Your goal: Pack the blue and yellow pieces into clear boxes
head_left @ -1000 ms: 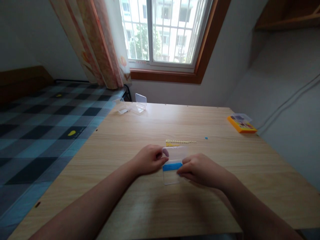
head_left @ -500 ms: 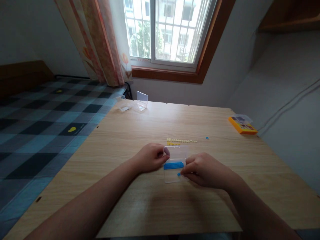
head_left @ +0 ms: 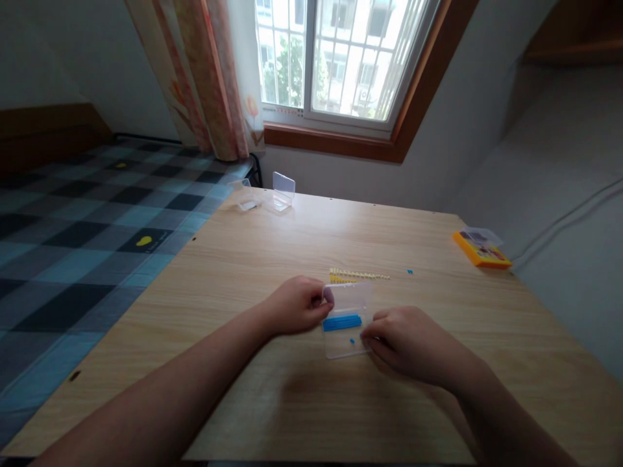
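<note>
A clear plastic box [head_left: 341, 353] stands with its lid [head_left: 351, 296] raised, just above the wooden table's middle. Inside lie a bundle of blue strips [head_left: 342, 322] and one tiny blue piece [head_left: 352, 341]. My left hand [head_left: 304, 303] pinches the left edge of the lid between thumb and fingers. At the box's right side my right hand [head_left: 402, 340] is closed, its fingertips together at the rim; whatever they pinch is hidden. Behind the lid runs a row of small cream pieces [head_left: 363, 274], with a shorter row of yellow pieces [head_left: 341, 279] in front of it.
A small blue piece [head_left: 409, 272] lies right of the rows. At the back left stand two open clear boxes, one upright-lidded box [head_left: 282, 194] being nearer the middle. An orange case [head_left: 479, 251] sits by the right edge. Left of the table is a checked bed [head_left: 97, 227].
My right hand has drawn back slightly to the right, away from the tiny blue piece in the box. My left hand keeps its hold on the lid. The view has shifted a little.
</note>
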Demonstrator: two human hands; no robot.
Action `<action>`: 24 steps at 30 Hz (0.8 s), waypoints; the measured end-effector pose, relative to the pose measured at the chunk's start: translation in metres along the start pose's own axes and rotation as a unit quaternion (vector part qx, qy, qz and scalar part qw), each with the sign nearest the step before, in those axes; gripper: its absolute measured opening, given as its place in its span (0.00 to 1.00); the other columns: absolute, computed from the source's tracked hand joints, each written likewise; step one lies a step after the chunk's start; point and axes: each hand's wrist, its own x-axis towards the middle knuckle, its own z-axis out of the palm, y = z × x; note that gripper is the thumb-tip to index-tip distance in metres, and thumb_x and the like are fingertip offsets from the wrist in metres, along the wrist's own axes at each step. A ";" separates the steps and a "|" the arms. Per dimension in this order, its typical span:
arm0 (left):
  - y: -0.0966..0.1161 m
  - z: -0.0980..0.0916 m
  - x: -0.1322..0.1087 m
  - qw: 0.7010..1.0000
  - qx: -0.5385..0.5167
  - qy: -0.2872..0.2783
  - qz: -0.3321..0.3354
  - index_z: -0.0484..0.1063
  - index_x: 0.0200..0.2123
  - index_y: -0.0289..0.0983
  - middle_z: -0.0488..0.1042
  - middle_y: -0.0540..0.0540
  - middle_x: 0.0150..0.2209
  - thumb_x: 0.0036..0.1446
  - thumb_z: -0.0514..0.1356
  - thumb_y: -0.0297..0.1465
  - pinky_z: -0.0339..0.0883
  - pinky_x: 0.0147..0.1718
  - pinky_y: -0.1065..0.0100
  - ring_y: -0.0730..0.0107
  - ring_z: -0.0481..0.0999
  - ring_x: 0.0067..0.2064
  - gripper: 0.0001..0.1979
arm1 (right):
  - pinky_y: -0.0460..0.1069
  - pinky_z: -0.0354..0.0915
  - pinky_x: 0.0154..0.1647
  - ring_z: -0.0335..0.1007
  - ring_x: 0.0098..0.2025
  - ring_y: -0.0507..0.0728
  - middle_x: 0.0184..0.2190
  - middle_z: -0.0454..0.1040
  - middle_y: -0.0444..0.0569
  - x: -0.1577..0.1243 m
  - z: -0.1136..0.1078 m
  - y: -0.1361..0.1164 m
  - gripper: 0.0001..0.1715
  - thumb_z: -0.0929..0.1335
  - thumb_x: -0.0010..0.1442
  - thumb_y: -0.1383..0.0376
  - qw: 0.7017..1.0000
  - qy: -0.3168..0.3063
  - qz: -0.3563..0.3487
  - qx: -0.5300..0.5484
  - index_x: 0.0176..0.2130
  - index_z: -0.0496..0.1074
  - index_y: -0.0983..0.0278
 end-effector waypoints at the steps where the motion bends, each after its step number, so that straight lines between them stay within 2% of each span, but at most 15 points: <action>1: 0.001 0.000 0.000 1.000 0.001 -0.004 0.004 0.74 0.27 0.37 0.73 0.51 0.25 0.57 0.59 0.29 0.57 0.28 0.71 0.72 0.69 0.27 0.07 | 0.47 0.55 0.32 0.71 0.30 0.51 0.29 0.80 0.46 0.000 0.001 -0.001 0.15 0.65 0.63 0.70 1.000 0.004 0.016 -0.006 0.27 0.76 0.63; 5: 0.005 -0.002 -0.001 0.999 0.007 -0.029 0.033 0.66 0.24 0.38 0.70 0.52 0.24 0.54 0.58 0.26 0.55 0.27 0.71 0.74 0.66 0.26 0.07 | 0.47 0.55 0.32 0.72 0.30 0.52 0.30 0.80 0.47 0.002 0.002 -0.002 0.15 0.64 0.63 0.70 0.998 0.012 0.062 -0.020 0.28 0.77 0.63; 8: 0.008 -0.003 -0.001 0.998 0.024 -0.049 0.035 0.64 0.23 0.38 0.70 0.52 0.24 0.52 0.58 0.26 0.56 0.26 0.70 0.73 0.66 0.26 0.07 | 0.48 0.55 0.33 0.73 0.32 0.53 0.32 0.81 0.48 0.005 0.002 0.000 0.16 0.65 0.65 0.69 0.996 0.021 0.075 -0.033 0.30 0.78 0.63; 20: 0.015 -0.002 -0.003 0.994 0.068 -0.089 0.019 0.67 0.24 0.38 0.74 0.49 0.26 0.55 0.59 0.30 0.57 0.27 0.69 0.70 0.69 0.27 0.08 | 0.47 0.58 0.33 0.73 0.32 0.54 0.31 0.80 0.49 0.004 0.005 0.005 0.15 0.66 0.66 0.67 0.994 0.064 0.071 -0.053 0.32 0.81 0.61; 24: 0.016 -0.002 -0.002 0.994 0.069 -0.085 0.023 0.67 0.24 0.38 0.73 0.49 0.26 0.55 0.59 0.30 0.56 0.27 0.69 0.70 0.69 0.27 0.09 | 0.48 0.57 0.32 0.73 0.31 0.54 0.31 0.80 0.49 0.005 0.007 0.005 0.15 0.65 0.66 0.67 0.993 0.069 0.074 -0.056 0.33 0.81 0.61</action>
